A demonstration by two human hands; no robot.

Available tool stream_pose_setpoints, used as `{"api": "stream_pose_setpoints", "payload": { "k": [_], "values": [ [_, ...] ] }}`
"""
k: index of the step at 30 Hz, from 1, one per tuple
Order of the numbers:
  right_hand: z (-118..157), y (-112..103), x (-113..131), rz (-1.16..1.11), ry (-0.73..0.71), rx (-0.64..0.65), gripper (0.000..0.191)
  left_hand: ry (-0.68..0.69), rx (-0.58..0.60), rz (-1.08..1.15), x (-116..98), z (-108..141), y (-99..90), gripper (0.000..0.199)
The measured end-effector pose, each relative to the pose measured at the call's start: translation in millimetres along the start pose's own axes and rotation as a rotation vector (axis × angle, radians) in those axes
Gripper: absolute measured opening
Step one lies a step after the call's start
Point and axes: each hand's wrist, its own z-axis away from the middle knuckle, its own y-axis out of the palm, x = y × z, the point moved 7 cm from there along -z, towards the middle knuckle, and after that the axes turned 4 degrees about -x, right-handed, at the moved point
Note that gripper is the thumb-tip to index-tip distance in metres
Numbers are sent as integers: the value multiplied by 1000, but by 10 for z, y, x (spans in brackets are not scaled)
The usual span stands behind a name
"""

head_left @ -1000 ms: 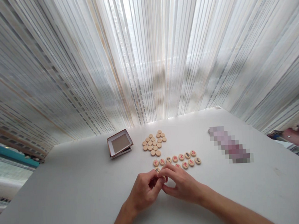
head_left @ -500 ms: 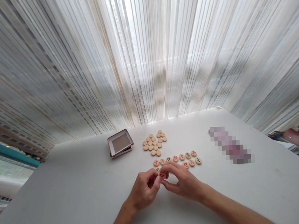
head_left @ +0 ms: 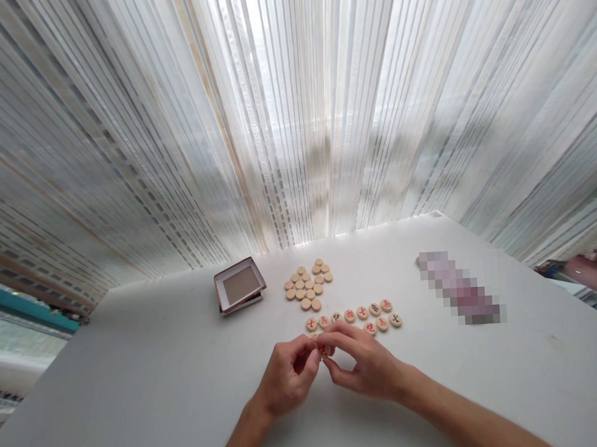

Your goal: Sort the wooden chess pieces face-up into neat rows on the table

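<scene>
A round wooden Chinese chess piece (head_left: 324, 351) with a red character is pinched between my two hands, just above the table. My left hand (head_left: 290, 373) grips its left side with thumb and forefinger. On the other side, the thumb and fingers of my right hand (head_left: 362, 361) close round it. Just beyond my fingers lies a row of face-up chess pieces (head_left: 350, 315) with red and black characters. A second row, including a red-marked piece (head_left: 382, 324), is partly covered by my right hand.
Farther back, several blank-side-up pieces (head_left: 301, 294) lie in a loose cluster. Left of them stands an open shallow box (head_left: 240, 284). A blurred-out pinkish object (head_left: 459, 288) lies on the white table (head_left: 161, 377) at right. A striped curtain (head_left: 293, 117) hangs along the back edge.
The held piece has tilted slightly between my fingers, so its red face shows less. Both hands stay almost in place, and the pieces on the table have not moved.
</scene>
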Motion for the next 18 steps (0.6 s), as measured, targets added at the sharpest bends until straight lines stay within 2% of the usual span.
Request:
{"api": "stream_pose_setpoints", "payload": {
  "k": [7, 12, 18],
  "values": [
    [27, 32, 18, 20, -45, 28, 52, -27, -35, -19, 70, 5, -1, 22],
    [30, 40, 31, 55, -64, 53, 49, -31, -82, -76, 122, -2, -25, 29],
    [29, 47, -4, 90, -38, 75, 45, -28, -73, -92, 126, 1, -5, 30]
  ]
}}
